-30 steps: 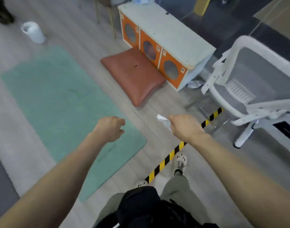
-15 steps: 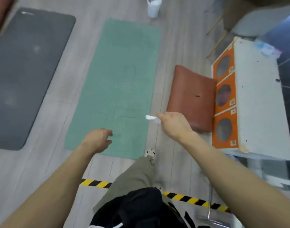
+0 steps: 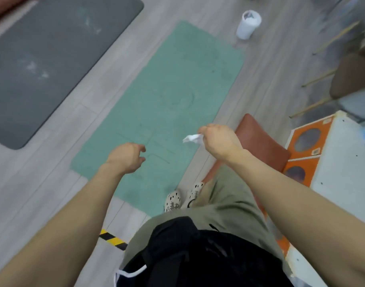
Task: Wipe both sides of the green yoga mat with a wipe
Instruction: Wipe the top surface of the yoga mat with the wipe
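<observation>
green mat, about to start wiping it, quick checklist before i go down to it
1. Grip on the wipe: ok, the right hand pinches it.
2. Free left hand: ok, loosely curled, holding nothing.
3. Lie of the green yoga mat: ok, spread flat on the floor, no folds visible.
4. Feet off the mat: cannot tell, one shoe is at its near corner, maybe overlapping.
5. Contact of wipe and mat: not ok, the wipe is held in the air above it.
6. Dampness of the wipe: cannot tell.

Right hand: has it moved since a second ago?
Yes. The right hand, pinching the wipe, went from the striped tape to the right edge of the green yoga mat.
</observation>
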`<action>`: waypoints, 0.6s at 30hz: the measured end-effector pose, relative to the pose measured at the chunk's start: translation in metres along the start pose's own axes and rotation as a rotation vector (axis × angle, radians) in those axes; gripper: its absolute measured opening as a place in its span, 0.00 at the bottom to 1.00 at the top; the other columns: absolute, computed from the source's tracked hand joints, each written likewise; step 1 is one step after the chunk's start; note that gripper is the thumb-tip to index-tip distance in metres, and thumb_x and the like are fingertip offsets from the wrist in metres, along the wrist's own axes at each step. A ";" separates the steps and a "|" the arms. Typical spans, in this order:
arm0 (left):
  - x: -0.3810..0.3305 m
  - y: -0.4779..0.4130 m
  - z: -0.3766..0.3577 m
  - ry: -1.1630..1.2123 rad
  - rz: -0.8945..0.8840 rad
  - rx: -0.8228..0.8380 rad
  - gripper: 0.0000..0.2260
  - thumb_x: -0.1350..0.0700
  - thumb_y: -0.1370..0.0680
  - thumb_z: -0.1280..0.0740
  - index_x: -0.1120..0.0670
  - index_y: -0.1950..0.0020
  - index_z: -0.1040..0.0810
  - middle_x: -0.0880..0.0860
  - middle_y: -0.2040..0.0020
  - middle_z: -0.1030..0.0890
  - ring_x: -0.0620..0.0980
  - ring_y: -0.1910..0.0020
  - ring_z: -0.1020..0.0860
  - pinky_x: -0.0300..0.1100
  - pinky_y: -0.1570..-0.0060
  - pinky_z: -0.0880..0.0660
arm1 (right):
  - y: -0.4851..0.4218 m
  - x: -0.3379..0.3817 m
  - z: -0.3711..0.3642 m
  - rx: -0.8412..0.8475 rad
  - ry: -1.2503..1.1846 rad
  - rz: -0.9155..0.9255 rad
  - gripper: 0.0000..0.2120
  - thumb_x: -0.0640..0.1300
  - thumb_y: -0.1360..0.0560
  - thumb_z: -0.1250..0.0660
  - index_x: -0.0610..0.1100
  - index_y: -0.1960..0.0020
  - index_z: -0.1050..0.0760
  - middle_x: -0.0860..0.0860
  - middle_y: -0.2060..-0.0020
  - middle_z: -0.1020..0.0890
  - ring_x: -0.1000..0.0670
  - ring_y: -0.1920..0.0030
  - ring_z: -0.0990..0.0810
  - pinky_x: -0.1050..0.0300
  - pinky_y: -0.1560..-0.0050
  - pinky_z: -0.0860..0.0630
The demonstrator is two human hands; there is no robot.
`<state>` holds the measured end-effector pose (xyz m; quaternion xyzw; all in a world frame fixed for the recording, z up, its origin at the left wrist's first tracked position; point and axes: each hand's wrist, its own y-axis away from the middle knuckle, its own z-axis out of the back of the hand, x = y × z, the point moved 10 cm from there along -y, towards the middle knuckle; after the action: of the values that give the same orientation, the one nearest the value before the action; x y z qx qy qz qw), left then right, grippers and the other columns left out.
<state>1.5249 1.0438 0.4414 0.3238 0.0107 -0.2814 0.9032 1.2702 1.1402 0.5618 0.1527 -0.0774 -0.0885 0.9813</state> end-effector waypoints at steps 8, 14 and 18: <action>0.017 -0.043 0.006 0.194 0.224 -0.074 0.15 0.45 0.19 0.33 0.46 0.33 0.21 0.48 0.38 0.16 0.55 0.38 0.19 0.49 0.42 0.22 | -0.140 0.020 0.002 0.099 0.054 0.252 0.07 0.39 0.23 0.37 0.45 0.48 0.21 0.45 0.53 0.18 0.38 0.51 0.19 0.50 0.59 0.30; 0.045 -0.064 -0.035 0.406 0.606 -0.198 0.13 0.47 0.18 0.36 0.47 0.35 0.20 0.52 0.39 0.16 0.59 0.39 0.18 0.50 0.43 0.21 | -0.240 0.054 -0.057 0.240 0.071 0.566 0.17 0.44 0.18 0.38 0.52 0.32 0.19 0.44 0.46 0.18 0.38 0.44 0.19 0.47 0.49 0.23; 0.012 -0.048 -0.105 0.553 0.802 -0.081 0.14 0.45 0.18 0.35 0.46 0.34 0.21 0.51 0.38 0.16 0.58 0.38 0.18 0.49 0.42 0.22 | -0.260 0.088 -0.119 0.439 0.102 0.742 0.15 0.45 0.18 0.39 0.49 0.37 0.17 0.43 0.46 0.16 0.37 0.43 0.18 0.47 0.45 0.20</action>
<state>1.5271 1.0694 0.3281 0.3298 0.1356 0.1861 0.9155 1.3381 0.9131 0.3796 0.3237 -0.0953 0.2962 0.8935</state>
